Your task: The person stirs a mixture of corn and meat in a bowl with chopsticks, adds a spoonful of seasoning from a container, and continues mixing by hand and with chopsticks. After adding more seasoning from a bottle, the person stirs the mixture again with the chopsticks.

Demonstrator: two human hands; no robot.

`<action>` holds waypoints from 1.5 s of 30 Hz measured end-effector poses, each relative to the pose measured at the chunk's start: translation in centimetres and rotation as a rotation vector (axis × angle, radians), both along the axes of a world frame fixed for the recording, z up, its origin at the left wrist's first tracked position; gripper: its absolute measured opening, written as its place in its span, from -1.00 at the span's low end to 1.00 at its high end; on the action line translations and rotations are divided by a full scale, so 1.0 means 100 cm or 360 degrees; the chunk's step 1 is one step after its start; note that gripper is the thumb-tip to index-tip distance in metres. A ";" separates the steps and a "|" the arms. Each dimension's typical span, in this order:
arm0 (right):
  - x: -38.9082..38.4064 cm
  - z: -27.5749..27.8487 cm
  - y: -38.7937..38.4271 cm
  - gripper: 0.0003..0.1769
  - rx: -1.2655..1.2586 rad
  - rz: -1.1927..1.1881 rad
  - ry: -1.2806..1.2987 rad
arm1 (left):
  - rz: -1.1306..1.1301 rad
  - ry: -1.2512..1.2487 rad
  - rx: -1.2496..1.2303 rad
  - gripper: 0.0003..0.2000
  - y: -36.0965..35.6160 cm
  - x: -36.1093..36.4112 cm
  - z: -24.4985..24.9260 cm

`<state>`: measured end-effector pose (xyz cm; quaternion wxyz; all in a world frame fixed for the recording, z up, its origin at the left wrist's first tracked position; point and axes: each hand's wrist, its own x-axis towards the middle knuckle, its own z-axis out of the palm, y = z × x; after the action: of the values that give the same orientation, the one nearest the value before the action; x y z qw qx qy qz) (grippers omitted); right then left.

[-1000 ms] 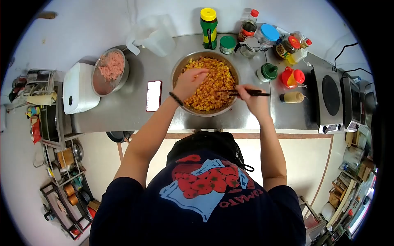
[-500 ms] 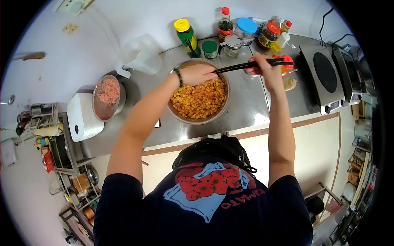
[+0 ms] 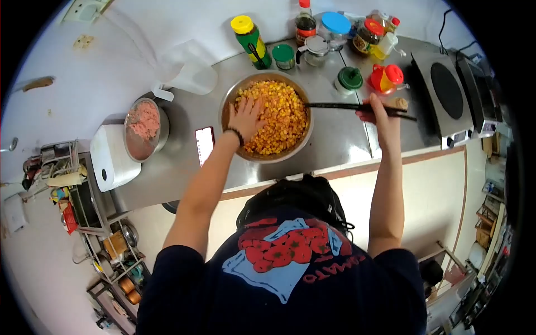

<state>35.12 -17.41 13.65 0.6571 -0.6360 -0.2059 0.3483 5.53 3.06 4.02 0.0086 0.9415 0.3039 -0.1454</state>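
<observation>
A wide metal bowl (image 3: 267,160) full of corn kernels (image 3: 279,120) coated in a reddish mix stands on the steel counter. My left hand (image 3: 246,118) lies over the left part of the corn, fingers spread and holding nothing. A dark beaded bracelet (image 3: 235,135) circles that wrist. To the right of the bowl, my right hand (image 3: 379,117) grips a pair of long black chopsticks (image 3: 338,105). Their tips reach the bowl's right rim. A lit phone (image 3: 205,146) lies at the bowl's lower left.
Left of the bowl are a translucent pitcher (image 3: 195,78), a metal pot (image 3: 166,129) of minced meat (image 3: 144,121) and a white appliance (image 3: 111,162). Seasoning bottles and jars line the wall, among them a green-lidded jar (image 3: 349,81). A cooktop (image 3: 444,92) stands right.
My left hand has moved from the bowl's upper edge down and left, its fingers now spread. My right hand has lowered with the chopsticks, baring the green-lidded jar. More of the phone shows.
</observation>
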 end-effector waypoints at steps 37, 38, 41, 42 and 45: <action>-0.070 -0.013 0.051 -0.87 -0.0369 0.0477 -0.1290 | 0.1704 -0.1946 -0.0543 -0.54 0.058 -0.044 -0.054; -0.083 -0.013 0.041 -0.90 -0.0319 0.0413 -0.1272 | 0.1760 -0.1974 -0.0452 -0.54 0.042 -0.050 -0.057; -0.118 -0.019 0.014 -0.91 -0.0303 0.0442 -0.1334 | 0.2134 -0.1936 -0.0394 -0.55 -0.012 -0.058 -0.052; -0.128 -0.024 0.005 -0.90 -0.0267 0.0473 -0.1321 | 0.2203 -0.1895 -0.0360 -0.56 -0.027 -0.064 -0.058; -0.139 -0.001 0.000 -0.91 -0.0268 0.0653 -0.1313 | 0.2462 -0.2216 -0.1208 -0.57 -0.064 -0.081 -0.044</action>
<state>21.18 -17.45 13.57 0.3840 -0.7186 -0.5425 0.2045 -2.59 -3.33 -0.36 0.5541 0.3100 0.6745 0.3767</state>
